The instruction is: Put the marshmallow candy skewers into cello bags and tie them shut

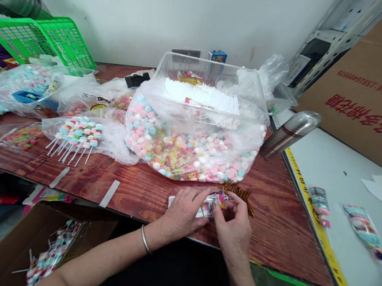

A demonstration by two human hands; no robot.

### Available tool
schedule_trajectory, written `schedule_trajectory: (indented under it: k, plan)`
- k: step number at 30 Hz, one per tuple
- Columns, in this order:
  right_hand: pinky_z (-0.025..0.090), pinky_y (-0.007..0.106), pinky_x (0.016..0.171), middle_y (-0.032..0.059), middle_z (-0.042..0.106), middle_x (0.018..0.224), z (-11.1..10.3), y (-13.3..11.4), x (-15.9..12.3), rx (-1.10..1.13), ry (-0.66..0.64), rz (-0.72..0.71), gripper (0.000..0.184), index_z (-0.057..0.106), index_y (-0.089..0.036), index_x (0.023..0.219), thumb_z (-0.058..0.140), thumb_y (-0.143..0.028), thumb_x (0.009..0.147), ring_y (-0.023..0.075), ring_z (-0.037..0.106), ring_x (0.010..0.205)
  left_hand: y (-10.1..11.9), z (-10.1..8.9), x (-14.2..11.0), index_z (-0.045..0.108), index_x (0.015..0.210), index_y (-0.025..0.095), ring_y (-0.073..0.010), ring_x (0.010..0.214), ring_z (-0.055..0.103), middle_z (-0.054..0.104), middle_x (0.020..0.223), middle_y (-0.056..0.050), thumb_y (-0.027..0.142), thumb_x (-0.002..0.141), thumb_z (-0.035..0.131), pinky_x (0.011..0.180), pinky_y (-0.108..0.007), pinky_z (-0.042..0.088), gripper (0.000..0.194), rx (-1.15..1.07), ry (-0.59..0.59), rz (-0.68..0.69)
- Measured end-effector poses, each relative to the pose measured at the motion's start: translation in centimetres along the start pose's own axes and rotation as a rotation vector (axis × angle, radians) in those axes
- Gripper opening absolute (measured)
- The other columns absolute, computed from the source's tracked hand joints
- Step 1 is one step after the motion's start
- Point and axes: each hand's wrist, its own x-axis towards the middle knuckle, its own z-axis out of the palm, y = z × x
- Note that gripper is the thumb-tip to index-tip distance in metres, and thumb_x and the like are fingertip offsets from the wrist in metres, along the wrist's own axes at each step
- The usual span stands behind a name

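At the table's front edge, a small clear printed candy bag lies between my two hands. My left hand rests over its left part, fingers closed on it. With thumb and fingertips, my right hand pinches the bag's colourful right end. What is inside the bag is mostly covered by my fingers. Just beyond my right hand lies a bunch of gold twist ties. A white piece shows at the left of my left hand; I cannot make out what it is.
A big clear bag of marshmallows and gummy rings stands behind my hands, with a clear plastic bin of white sticks on it. Marshmallow skewers lie left. A steel flask stands right. A carton of wrapped skewers sits below.
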Motion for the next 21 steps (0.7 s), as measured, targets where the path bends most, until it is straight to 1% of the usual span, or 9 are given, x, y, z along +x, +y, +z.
schedule_trajectory:
  k: [2, 4, 6, 10, 13, 15, 18, 19, 21]
  plan:
    - [0.043, 0.039, 0.077, 0.0046, 0.066, 0.079, -0.1, 0.1, -0.1, -0.056, -0.007, 0.013, 0.044, 0.057, -0.016, 0.109, 0.058, -0.048, 0.078, 0.0244, 0.061, 0.078, 0.0, 0.0, 0.0, 0.033, 0.144, 0.024, -0.0284, 0.113, 0.052, 0.056, 0.127, -0.01, 0.033, 0.079, 0.068, 0.098, -0.045, 0.042, 0.074, -0.005, 0.0, 0.001]
    - [0.042, 0.038, 0.073, 0.004, 0.063, 0.072, -0.2, 0.3, -0.2, -0.146, -0.015, -0.011, 0.037, 0.061, -0.018, 0.093, 0.055, -0.053, 0.08, 0.0244, 0.06, 0.073, 0.0, 0.0, 0.0, 0.033, 0.143, 0.022, -0.0286, 0.113, 0.052, 0.056, 0.128, -0.011, 0.033, 0.078, 0.069, 0.098, -0.044, 0.042, 0.075, -0.002, 0.002, 0.007]
    - [0.04, 0.038, 0.073, 0.0061, 0.064, 0.074, -0.3, 0.3, -0.1, -0.202, -0.023, -0.043, 0.036, 0.062, -0.019, 0.082, 0.053, -0.055, 0.082, 0.0258, 0.059, 0.075, 0.0, 0.0, 0.0, 0.034, 0.143, 0.021, -0.0284, 0.113, 0.052, 0.056, 0.128, -0.011, 0.032, 0.077, 0.07, 0.099, -0.044, 0.042, 0.076, 0.002, 0.002, 0.01]
    - [0.037, 0.04, 0.077, 0.0099, 0.067, 0.084, 0.0, 0.2, 0.5, -0.268, 0.004, -0.107, 0.032, 0.062, -0.018, 0.089, 0.049, -0.047, 0.084, 0.0283, 0.059, 0.084, -0.1, 0.3, 0.0, 0.031, 0.144, 0.023, -0.0279, 0.114, 0.051, 0.056, 0.13, -0.01, 0.031, 0.077, 0.071, 0.099, -0.044, 0.041, 0.078, 0.003, 0.008, 0.012]
    - [0.036, 0.039, 0.079, 0.0069, 0.067, 0.079, 0.2, 0.0, 1.0, -0.298, 0.004, -0.182, 0.024, 0.061, -0.02, 0.08, 0.047, -0.039, 0.086, 0.0262, 0.059, 0.082, -0.2, 0.4, 0.0, 0.032, 0.144, 0.023, -0.0279, 0.113, 0.052, 0.056, 0.129, -0.01, 0.032, 0.076, 0.071, 0.098, -0.043, 0.042, 0.079, 0.016, 0.014, 0.008]
    - [0.035, 0.04, 0.082, 0.0056, 0.066, 0.074, 0.0, 0.0, 1.4, -0.323, 0.015, -0.227, 0.024, 0.06, -0.021, 0.072, 0.047, -0.036, 0.086, 0.0252, 0.059, 0.079, -0.2, 0.4, 0.0, 0.034, 0.142, 0.021, -0.0283, 0.113, 0.052, 0.056, 0.129, -0.011, 0.033, 0.075, 0.072, 0.098, -0.043, 0.042, 0.079, 0.028, 0.011, -0.002]
    - [0.034, 0.043, 0.085, 0.0065, 0.065, 0.07, -1.0, 0.1, 1.8, -0.37, 0.085, -0.265, 0.028, 0.059, -0.02, 0.069, 0.048, -0.036, 0.089, 0.0249, 0.058, 0.075, -0.2, 0.2, 0.1, 0.037, 0.14, 0.019, -0.0292, 0.112, 0.052, 0.057, 0.128, -0.013, 0.034, 0.073, 0.074, 0.097, -0.043, 0.042, 0.079, 0.038, 0.004, -0.023]
    - [0.036, 0.042, 0.085, 0.0067, 0.065, 0.069, -1.4, 0.1, 1.8, -0.374, 0.119, -0.283, 0.029, 0.06, -0.019, 0.07, 0.048, -0.036, 0.09, 0.0244, 0.058, 0.074, -0.1, 0.2, 0.1, 0.037, 0.14, 0.019, -0.0292, 0.112, 0.052, 0.058, 0.128, -0.012, 0.034, 0.072, 0.075, 0.097, -0.043, 0.042, 0.079, 0.035, 0.001, -0.027]
    - [0.041, 0.037, 0.079, 0.007, 0.067, 0.072, -2.3, -0.1, 1.8, -0.346, 0.199, -0.304, 0.028, 0.063, -0.018, 0.077, 0.049, -0.037, 0.092, 0.0224, 0.06, 0.072, -0.1, 0.1, 0.2, 0.037, 0.14, 0.02, -0.0292, 0.112, 0.052, 0.058, 0.128, -0.012, 0.034, 0.071, 0.076, 0.097, -0.043, 0.042, 0.08, 0.024, -0.005, -0.03]
